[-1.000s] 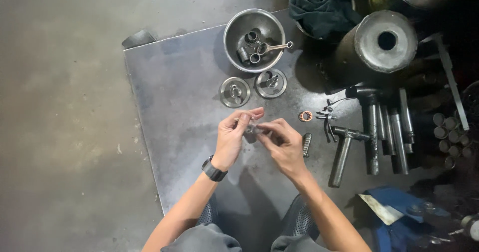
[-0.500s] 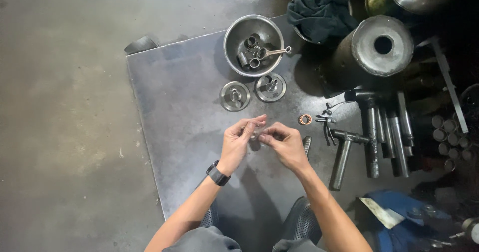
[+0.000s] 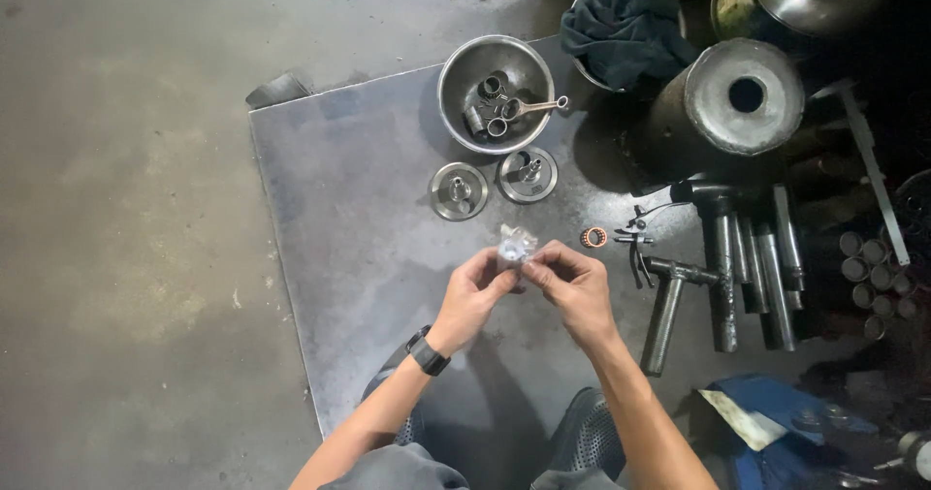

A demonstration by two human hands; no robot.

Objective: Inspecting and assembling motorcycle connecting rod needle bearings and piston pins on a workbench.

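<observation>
Both hands met over the middle of the grey mat [image 3: 339, 219], and between them was a small shiny metal part [image 3: 513, 249], held up just above the mat rather than resting on it. The left hand [image 3: 472, 296] pinched it from the near side with thumb and fingertips closed narrowly on it; the right hand [image 3: 572, 291] had its fingers curled round the other side, also closed on the part (what kind of part it was I could not tell, it was too small and bright). It looked to me like a fitting or checking step, the piece being turned or seated between the fingers. Just beyond it lay an orange-ringed bearing [image 3: 593, 237] on the mat, and farther off two round discs [image 3: 459, 190] side by side, near a steel bowl [image 3: 464, 112] of loose parts. Steel tools [image 3: 722, 267] lay to the right. My guess was that the next move would need a steady pinch and careful alignment, since so small a piece could slip easily.
</observation>
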